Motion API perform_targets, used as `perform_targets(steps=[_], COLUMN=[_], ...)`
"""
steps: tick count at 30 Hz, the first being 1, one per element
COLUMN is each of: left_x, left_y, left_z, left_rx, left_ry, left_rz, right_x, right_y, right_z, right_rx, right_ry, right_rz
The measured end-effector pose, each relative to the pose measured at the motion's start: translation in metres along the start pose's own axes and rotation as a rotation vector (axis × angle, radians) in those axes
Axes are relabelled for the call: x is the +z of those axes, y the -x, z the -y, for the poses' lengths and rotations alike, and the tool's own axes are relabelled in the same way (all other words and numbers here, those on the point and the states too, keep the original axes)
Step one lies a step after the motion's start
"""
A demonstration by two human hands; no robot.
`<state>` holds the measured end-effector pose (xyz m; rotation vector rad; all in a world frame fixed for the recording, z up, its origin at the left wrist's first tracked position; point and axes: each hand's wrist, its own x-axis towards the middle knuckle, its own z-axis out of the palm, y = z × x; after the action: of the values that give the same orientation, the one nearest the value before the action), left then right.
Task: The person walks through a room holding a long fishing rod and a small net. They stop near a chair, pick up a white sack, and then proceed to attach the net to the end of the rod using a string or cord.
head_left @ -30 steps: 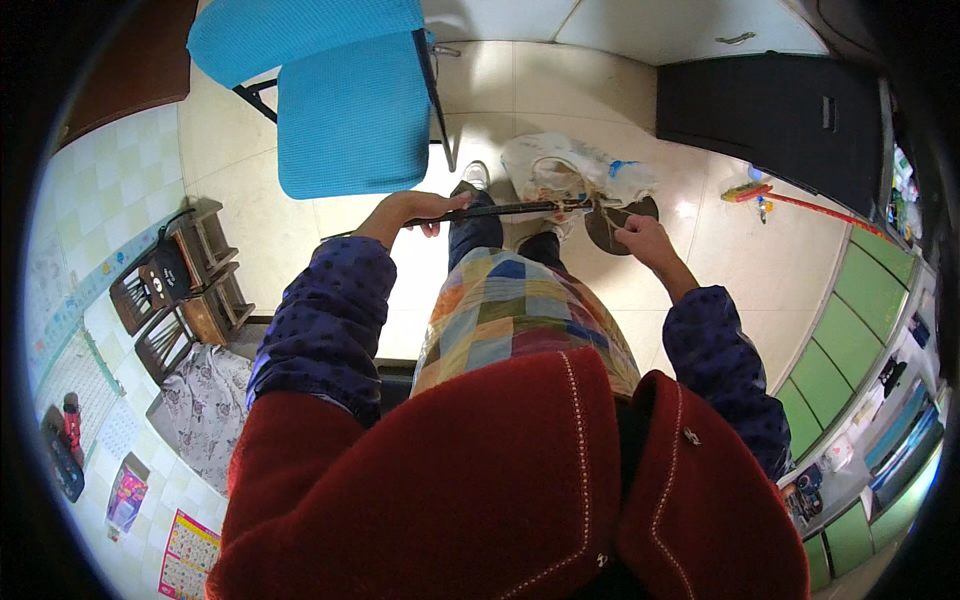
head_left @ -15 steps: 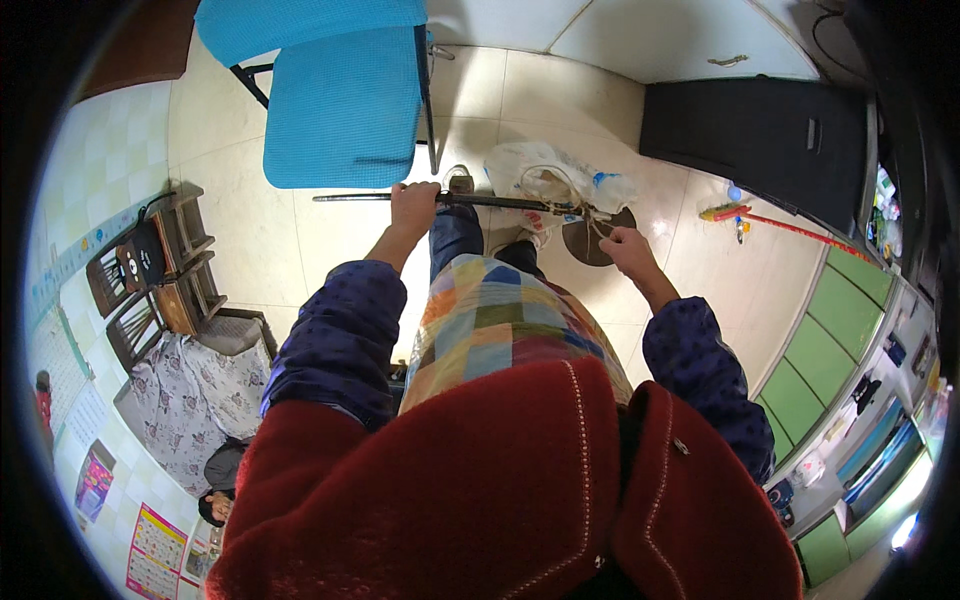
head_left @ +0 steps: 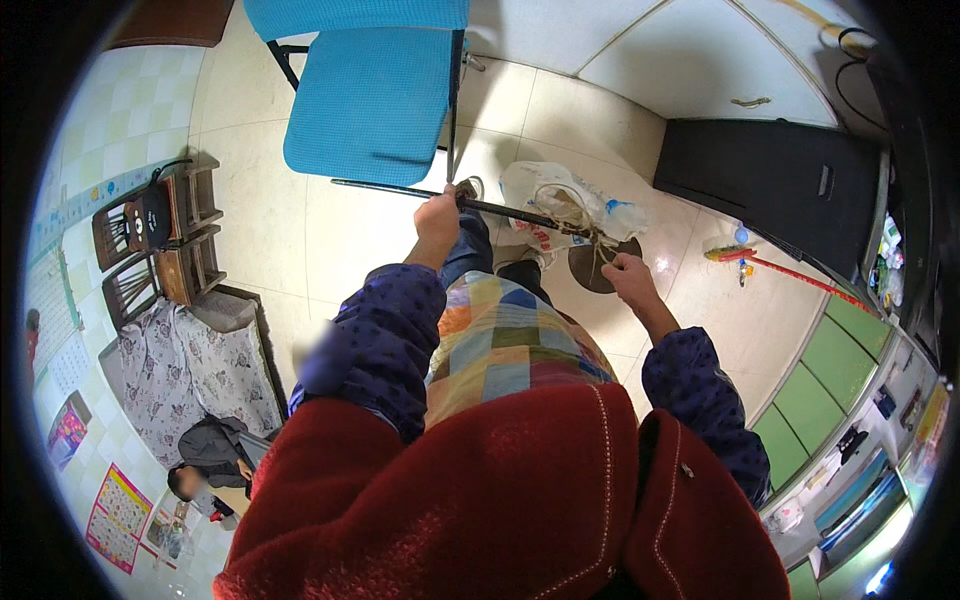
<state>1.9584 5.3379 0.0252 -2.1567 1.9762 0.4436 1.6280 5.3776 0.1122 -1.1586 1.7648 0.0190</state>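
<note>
At nine o'clock, the view's far left side, a dark bag (head_left: 148,222) hangs over wooden furniture (head_left: 192,225) that sits against the tiled wall. Between eight and nine o'clock a grey patterned cover (head_left: 195,365) drapes what looks like a seat, and at eight o'clock, next to it, is another person in dark clothing (head_left: 212,452). A blue chair (head_left: 370,105) stands at eleven o'clock. Closer to the centre, also at eleven, the left hand (head_left: 438,222) is closed around a black rod (head_left: 510,212), which slants across from its thin tip near the chair's seat toward one o'clock. Beyond the rod, at one o'clock, a white plastic bag (head_left: 545,182) lies on the floor. Pale cord (head_left: 598,238) hangs in strands at the rod's right end, over a brown round thing (head_left: 586,272) lower down. Just short of three o'clock the right hand (head_left: 630,282) has its fingers drawn together, pinching the cord's lower strands. Farther right lie a red-handled broom (head_left: 770,269) at three o'clock and, at two, a large black panel (head_left: 765,175); green cabinet doors (head_left: 830,345) fill the edge just past three
</note>
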Motion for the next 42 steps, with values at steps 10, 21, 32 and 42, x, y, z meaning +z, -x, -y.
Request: perform_targets(steps=[10, 21, 32, 42], left_x=[0.026, 0.011, 0.013, 0.025], left_y=[0.003, 0.013, 0.024, 0.023], left_z=[-0.006, 0.003, 0.014, 0.016], left_rx=[-0.258, -0.254, -0.280, -0.179], left_ry=[0.823, 0.727, 0.679, 0.655], left_rz=[0.051, 0.277, 0.304, 0.280], right_x=[-0.003, -0.002, -0.001, 0.000], right_y=[0.007, 0.003, 0.004, 0.009], right_z=[0.004, -0.012, -0.011, -0.021], right_rx=[-0.055, -0.111, -0.050, -0.050], right_ry=[0.186, 0.188, 0.190, 0.115], right_rz=[0.016, -0.105, -0.042, -0.077])
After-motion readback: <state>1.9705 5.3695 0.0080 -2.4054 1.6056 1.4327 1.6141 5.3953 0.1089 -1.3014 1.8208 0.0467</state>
